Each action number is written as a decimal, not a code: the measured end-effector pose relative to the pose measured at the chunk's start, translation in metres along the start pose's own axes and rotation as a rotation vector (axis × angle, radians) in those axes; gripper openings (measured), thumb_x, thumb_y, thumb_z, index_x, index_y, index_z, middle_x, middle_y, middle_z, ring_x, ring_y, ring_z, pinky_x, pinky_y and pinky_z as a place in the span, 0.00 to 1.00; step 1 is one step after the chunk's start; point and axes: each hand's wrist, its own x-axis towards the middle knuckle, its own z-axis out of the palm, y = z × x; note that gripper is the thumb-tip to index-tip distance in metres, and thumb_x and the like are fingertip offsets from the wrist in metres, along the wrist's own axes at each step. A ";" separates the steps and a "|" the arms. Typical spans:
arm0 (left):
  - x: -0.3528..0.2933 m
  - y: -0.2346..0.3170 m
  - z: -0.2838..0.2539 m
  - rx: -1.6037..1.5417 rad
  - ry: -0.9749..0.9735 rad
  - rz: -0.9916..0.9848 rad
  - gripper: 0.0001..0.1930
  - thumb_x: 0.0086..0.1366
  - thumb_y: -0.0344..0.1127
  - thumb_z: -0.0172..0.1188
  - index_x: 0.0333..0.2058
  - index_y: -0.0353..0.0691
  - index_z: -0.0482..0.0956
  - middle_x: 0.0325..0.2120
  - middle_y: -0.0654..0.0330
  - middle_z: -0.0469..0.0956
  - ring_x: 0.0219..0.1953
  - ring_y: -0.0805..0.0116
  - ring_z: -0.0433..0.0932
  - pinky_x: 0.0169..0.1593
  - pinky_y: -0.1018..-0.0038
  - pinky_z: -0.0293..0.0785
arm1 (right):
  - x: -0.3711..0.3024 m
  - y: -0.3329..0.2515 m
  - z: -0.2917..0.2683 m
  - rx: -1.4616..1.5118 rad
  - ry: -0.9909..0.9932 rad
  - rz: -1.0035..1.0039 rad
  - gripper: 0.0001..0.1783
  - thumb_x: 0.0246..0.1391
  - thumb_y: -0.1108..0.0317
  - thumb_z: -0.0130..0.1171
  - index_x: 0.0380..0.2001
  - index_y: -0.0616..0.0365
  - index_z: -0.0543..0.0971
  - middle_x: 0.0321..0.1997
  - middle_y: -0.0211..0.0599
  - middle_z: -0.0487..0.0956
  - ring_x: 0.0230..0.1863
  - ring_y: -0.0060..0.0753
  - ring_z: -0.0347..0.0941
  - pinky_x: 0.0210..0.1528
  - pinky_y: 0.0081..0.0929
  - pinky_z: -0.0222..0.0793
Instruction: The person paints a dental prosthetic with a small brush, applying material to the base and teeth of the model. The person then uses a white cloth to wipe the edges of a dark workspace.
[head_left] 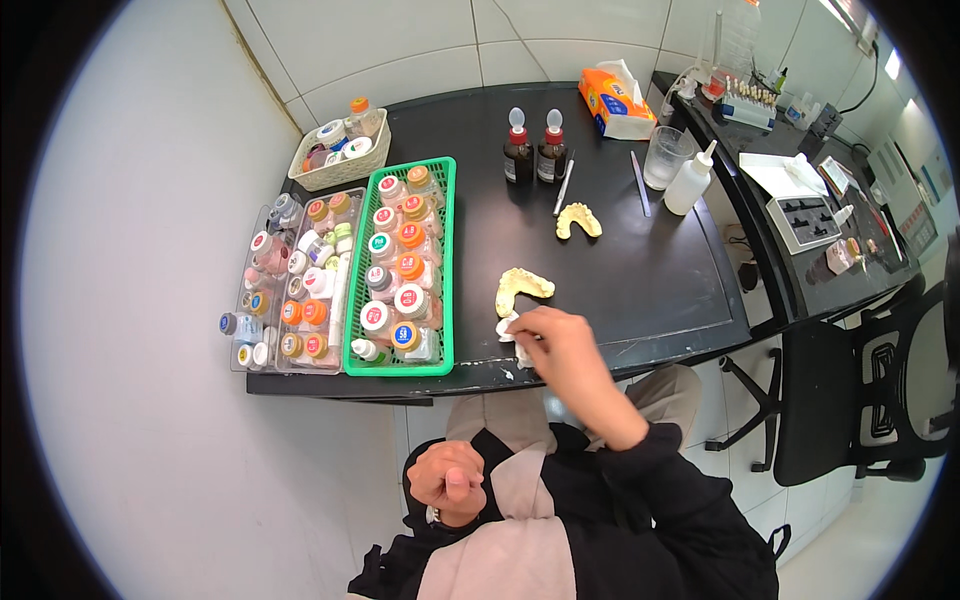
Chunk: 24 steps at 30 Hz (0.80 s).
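My right hand [560, 348] reaches over the table's front edge, its fingertips pinched on a crumpled white tissue [507, 327]. Just beyond them lies a pale yellow plaster dental cast [520, 287], curved like an arch. A second, smaller yellow dental cast [578, 221] rests farther back on the black tabletop. My left hand [448, 480] is held over my lap, away from the table, with its fingers curled in. Whatever may be inside those fingers is hidden.
Left on the black table [640, 290] stand a green basket [450, 270] of capped jars, clear trays of bottles and a cream basket [340, 175]. Behind are two brown bottles [518, 165], a tissue pack [615, 105], a glass [666, 157] and a white squeeze bottle [688, 187].
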 end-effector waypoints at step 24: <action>0.019 0.013 0.006 0.280 -0.410 -0.282 0.24 0.70 0.45 0.49 0.18 0.33 0.73 0.11 0.61 0.70 0.14 0.74 0.69 0.19 0.79 0.63 | -0.026 -0.003 -0.078 -0.584 -0.281 -0.108 0.08 0.45 0.78 0.57 0.32 0.64 0.77 0.36 0.40 0.78 0.39 0.39 0.76 0.36 0.26 0.75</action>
